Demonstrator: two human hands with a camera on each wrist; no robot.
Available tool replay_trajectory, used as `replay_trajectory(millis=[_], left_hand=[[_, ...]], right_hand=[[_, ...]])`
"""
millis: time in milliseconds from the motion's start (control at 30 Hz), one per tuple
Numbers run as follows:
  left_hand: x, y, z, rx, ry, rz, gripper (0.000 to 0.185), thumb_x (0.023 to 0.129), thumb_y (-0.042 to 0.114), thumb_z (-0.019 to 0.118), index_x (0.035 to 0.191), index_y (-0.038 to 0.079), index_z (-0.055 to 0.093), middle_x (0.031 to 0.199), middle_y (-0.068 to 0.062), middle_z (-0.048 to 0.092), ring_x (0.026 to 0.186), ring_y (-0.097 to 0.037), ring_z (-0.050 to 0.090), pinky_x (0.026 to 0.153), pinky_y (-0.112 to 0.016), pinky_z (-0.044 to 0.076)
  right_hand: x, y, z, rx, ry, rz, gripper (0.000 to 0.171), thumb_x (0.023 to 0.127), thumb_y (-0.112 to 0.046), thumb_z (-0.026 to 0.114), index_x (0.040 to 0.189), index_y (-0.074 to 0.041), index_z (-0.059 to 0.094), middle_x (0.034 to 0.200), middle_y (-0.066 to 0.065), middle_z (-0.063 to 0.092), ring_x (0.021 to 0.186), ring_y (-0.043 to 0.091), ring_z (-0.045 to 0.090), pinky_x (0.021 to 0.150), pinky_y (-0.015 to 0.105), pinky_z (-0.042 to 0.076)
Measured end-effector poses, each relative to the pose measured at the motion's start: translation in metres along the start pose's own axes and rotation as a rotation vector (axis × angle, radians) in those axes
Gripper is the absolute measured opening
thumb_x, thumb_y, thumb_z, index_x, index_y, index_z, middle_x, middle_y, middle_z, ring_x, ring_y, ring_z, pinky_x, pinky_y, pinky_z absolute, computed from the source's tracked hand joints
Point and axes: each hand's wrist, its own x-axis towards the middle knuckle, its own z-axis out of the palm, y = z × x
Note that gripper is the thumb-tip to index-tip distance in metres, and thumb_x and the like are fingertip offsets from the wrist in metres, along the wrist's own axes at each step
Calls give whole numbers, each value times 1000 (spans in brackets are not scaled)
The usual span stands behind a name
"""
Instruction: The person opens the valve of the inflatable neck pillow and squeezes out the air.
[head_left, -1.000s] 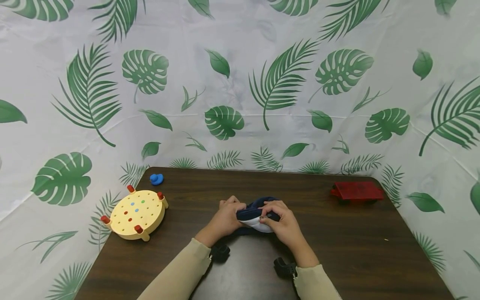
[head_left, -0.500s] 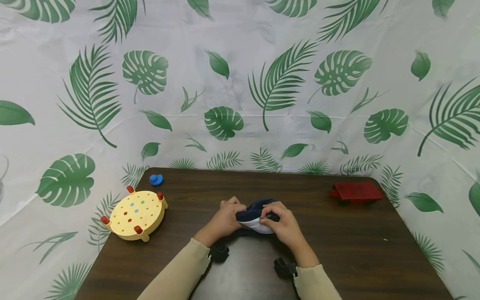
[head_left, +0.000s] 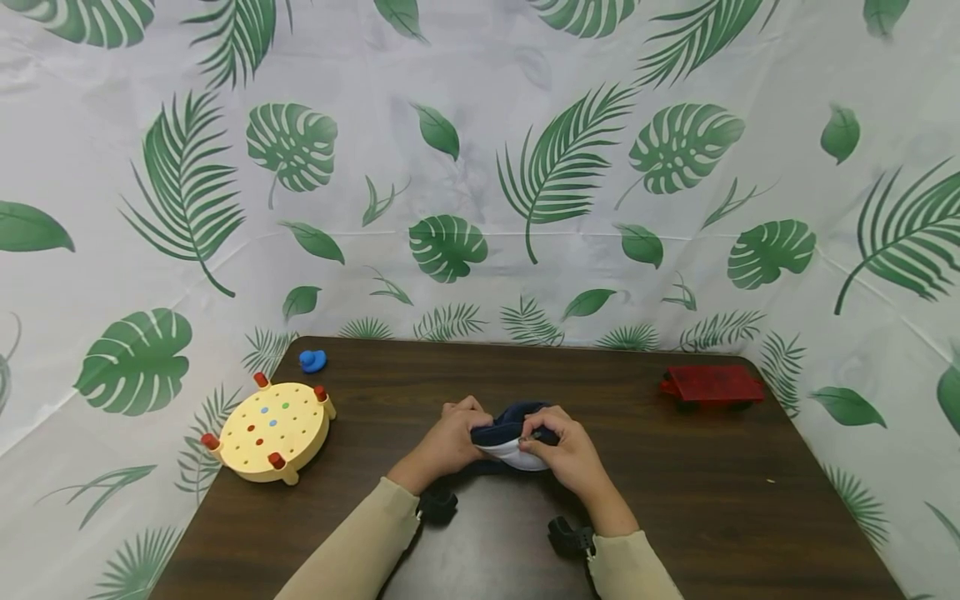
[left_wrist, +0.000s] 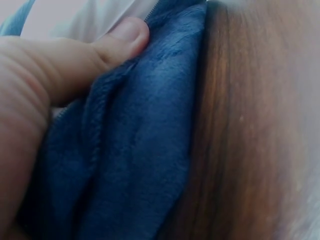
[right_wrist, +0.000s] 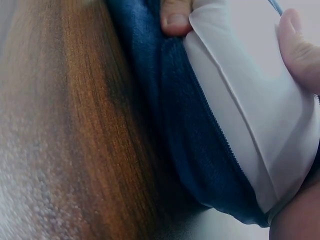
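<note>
Blue fleece pouch (head_left: 512, 425) with white lining on surface (head_left: 675, 467): left hand (head_left: 447, 440) and right hand (head_left: 567, 450) fingers pinch its edges; zipper looks part open, handling unfinished.

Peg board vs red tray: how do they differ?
The peg board is round, yellow and dotted with coloured pegs; the red tray is rectangular, flat and plain. The peg board sits at the table's left edge, the red tray far right. Both lie untouched on the table.

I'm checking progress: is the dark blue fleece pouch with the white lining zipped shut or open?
Open: the dark blue fleece pouch gapes along its zipper, white lining showing, between left hand and right hand.
</note>
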Motion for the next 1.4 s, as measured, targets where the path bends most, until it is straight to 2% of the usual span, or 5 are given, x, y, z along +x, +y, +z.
replay_trajectory(millis=[533,767,933,1167,1400], left_hand=[[-3,1,-3,-40,-44,40,23,78,31,98,74,27,76,90,12,66,90,-1,52,95,-37,31],[-2,1,-4,-55,-80,57,24,81,33,98,72,30,76,92,11,66,91,0,55,96,-37,34],[-2,0,-6,-65,-91,75,22,77,28,100,75,28,78,91,11,67,91,-1,56,95,-37,35],[-2,-2,-7,-93,-126,66,19,77,29,100,79,30,81,92,11,65,90,0,55,93,-34,36],[-3,-3,-7,-142,-155,18,19,77,27,100,81,31,82,91,11,64,88,-2,55,90,-30,41]], right_hand=[[0,-2,-3,15,-82,33,17,89,-18,90,94,-26,77,100,-2,71,103,14,64,98,27,46],[-1,0,-5,29,-126,48,14,91,-19,89,94,-24,77,100,0,69,101,17,63,94,28,46],[-1,-1,-6,41,-146,72,13,92,-21,89,95,-24,76,103,1,68,104,20,63,94,28,47],[-1,-1,-5,72,-174,99,12,93,-18,87,95,-21,76,102,2,68,102,23,63,92,29,47],[-1,2,-4,94,-190,93,10,94,-18,86,97,-19,76,98,2,67,101,22,63,92,30,46]])
